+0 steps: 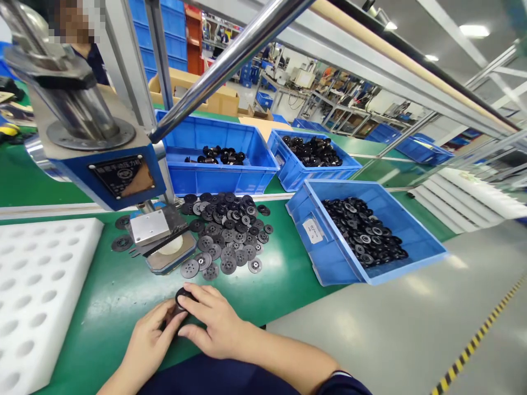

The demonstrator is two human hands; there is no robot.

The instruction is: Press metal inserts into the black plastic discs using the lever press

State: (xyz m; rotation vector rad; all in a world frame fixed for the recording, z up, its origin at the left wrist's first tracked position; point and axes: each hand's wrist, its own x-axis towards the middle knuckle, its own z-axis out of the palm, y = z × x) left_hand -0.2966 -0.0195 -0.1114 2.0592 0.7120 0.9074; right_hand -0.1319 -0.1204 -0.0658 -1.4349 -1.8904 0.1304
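Note:
Close to the bench's front edge, both hands are at one small black round part (180,299) with a ring-like top. My left hand (146,340) is closed around its lower side, thumb in front. My right hand (216,318) has its fingertips bent over the top and far side of the same part, its thumb lower down. The fingers hide most of the part, so its full shape cannot be seen. Just beyond the hands lies a loose pile of flat black discs with holes (230,233). Left of the pile stands a blue manual press (111,175) with a metal block at its base.
A white foam tray with round holes (39,285) lies at the left. A blue bin of black discs (329,247) stands at the right bench edge. Two blue bins (222,178) (307,174) behind hold black parts. A metal bar (230,63) slants overhead. Someone stands behind the press.

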